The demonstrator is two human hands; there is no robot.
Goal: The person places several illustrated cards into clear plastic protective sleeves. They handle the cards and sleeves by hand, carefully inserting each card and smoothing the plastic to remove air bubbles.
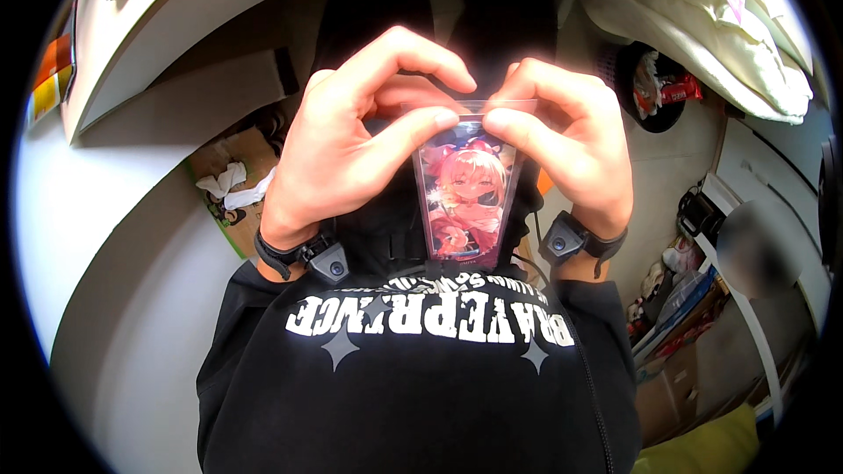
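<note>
An illustrated card [465, 193] with a pink-haired cartoon figure stands upright in front of my chest, inside a clear plastic sleeve [524, 106]. The sleeve's transparent upper edge rises above the card. My left hand [347, 145] is closed on the top left of the sleeve, its thumb on the front face and its fingers behind. At the top right, my right hand [580, 136] pinches the sleeve likewise, thumb close to the other thumb. Parts of both hands' fingers are hidden behind the sleeve. The card's lower end is near my black shirt [421, 404].
A white desk edge [158, 61] curves along the left and top. Below it sits an open cardboard box [233, 158] with crumpled tissue. To the right are a black bin [654, 114] with wrappers, a cream cloth [702, 44] and a cluttered shelf [685, 316].
</note>
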